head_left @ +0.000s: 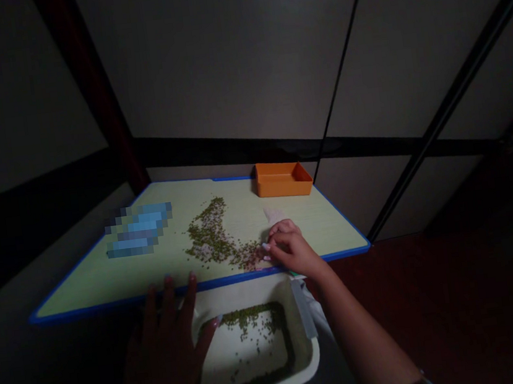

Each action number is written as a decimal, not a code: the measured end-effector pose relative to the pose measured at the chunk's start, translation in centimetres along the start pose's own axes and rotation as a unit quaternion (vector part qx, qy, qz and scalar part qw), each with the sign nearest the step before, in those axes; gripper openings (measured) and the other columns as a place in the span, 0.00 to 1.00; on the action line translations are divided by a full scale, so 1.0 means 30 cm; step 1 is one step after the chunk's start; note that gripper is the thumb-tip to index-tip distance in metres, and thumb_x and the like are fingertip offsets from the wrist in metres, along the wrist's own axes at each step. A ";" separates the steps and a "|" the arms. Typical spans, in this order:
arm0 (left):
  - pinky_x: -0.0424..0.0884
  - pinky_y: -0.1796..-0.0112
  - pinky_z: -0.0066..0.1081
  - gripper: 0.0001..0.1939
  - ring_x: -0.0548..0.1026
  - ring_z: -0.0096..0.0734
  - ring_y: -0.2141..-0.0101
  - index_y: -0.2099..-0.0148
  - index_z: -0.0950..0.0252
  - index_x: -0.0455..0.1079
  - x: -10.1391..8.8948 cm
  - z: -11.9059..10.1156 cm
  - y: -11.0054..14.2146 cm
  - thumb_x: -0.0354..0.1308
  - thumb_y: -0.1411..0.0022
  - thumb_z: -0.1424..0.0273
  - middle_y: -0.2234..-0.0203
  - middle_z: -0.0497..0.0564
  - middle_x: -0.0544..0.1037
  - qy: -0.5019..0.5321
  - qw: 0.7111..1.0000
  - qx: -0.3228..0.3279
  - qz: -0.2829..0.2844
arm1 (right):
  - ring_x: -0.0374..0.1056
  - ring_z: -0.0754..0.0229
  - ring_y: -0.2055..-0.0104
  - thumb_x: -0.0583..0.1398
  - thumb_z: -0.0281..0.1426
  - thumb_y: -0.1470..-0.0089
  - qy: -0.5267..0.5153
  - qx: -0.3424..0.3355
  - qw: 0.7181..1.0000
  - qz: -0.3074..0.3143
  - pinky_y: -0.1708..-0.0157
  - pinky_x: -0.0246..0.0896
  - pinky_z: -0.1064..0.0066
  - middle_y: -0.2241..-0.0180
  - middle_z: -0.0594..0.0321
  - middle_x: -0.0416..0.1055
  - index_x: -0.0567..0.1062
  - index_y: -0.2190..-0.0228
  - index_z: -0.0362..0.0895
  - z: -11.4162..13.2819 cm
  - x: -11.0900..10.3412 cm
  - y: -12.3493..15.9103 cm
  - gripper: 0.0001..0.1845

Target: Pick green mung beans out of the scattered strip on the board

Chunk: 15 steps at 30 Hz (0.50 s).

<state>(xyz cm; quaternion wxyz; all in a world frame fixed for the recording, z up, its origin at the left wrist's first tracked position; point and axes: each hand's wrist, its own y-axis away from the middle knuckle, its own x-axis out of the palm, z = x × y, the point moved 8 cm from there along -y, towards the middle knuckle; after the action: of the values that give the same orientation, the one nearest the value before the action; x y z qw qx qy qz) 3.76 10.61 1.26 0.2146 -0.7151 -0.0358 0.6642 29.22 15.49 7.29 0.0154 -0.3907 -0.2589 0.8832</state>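
Right hand (289, 247) curled at the end of a trail of green beans (210, 238), on a blue-edged board (86, 291), left hand (165, 359) spread above a white tray (245, 296) holding more beans, orange box (283, 179) at the far edge

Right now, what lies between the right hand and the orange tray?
In the head view, a small pale scrap, perhaps paper, lies on the board.

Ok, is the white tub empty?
No, not empty: small green beans ring the floor of the white tub and lie scattered across its middle.
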 end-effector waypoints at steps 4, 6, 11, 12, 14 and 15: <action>0.66 0.45 0.66 0.37 0.46 0.68 0.30 0.28 0.58 0.45 0.013 0.017 0.002 0.46 0.35 0.53 0.28 0.66 0.51 0.004 1.000 0.005 -0.016 | 0.61 0.54 0.52 0.64 0.30 0.41 0.034 -0.002 0.999 0.004 0.50 0.50 0.58 0.62 0.60 0.72 0.74 0.76 0.44 0.018 0.023 -0.044 0.11; 0.66 0.45 0.67 0.37 0.47 0.68 0.30 0.28 0.58 0.45 0.014 0.021 0.001 0.46 0.35 0.54 0.29 0.66 0.52 0.007 1.000 0.009 -0.023 | 0.61 0.53 0.52 0.64 0.30 0.41 0.049 0.002 0.999 0.008 0.50 0.50 0.58 0.62 0.59 0.72 0.74 0.76 0.44 0.020 0.030 -0.062 0.11; 0.66 0.45 0.66 0.37 0.48 0.68 0.30 0.27 0.57 0.43 0.010 0.022 0.001 0.44 0.34 0.54 0.28 0.65 0.51 0.011 1.000 0.012 -0.016 | 0.60 0.51 0.51 0.64 0.31 0.41 0.079 0.035 0.996 0.009 0.52 0.50 0.57 0.61 0.58 0.72 0.75 0.75 0.44 -0.003 0.035 -0.087 0.11; 0.67 0.45 0.66 0.37 0.47 0.68 0.30 0.27 0.58 0.43 0.009 0.021 0.001 0.44 0.34 0.54 0.28 0.66 0.50 0.011 1.000 0.013 -0.014 | 0.60 0.51 0.51 0.64 0.31 0.41 0.079 0.043 0.996 0.004 0.52 0.50 0.57 0.61 0.57 0.73 0.75 0.75 0.44 -0.011 0.033 -0.089 0.11; 0.67 0.45 0.65 0.37 0.46 0.68 0.30 0.28 0.59 0.44 0.008 0.019 0.001 0.43 0.34 0.54 0.28 0.67 0.49 0.010 1.000 0.013 -0.013 | 0.60 0.51 0.51 0.64 0.30 0.41 0.069 0.053 0.996 -0.007 0.52 0.51 0.57 0.61 0.57 0.73 0.75 0.76 0.44 -0.027 0.028 -0.092 0.11; 0.67 0.45 0.65 0.36 0.46 0.68 0.30 0.28 0.60 0.45 0.008 0.018 0.000 0.43 0.34 0.54 0.28 0.68 0.49 0.009 1.000 0.012 -0.014 | 0.60 0.51 0.52 0.64 0.30 0.41 0.059 0.056 0.997 -0.011 0.52 0.51 0.57 0.62 0.58 0.73 0.74 0.76 0.44 -0.035 0.025 -0.093 0.12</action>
<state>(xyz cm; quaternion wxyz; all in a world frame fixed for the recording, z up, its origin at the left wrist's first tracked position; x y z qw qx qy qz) 3.26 10.83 1.03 0.2328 -0.7179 -0.0354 0.6551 28.96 18.54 7.50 0.0625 -0.4376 -0.2121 0.8715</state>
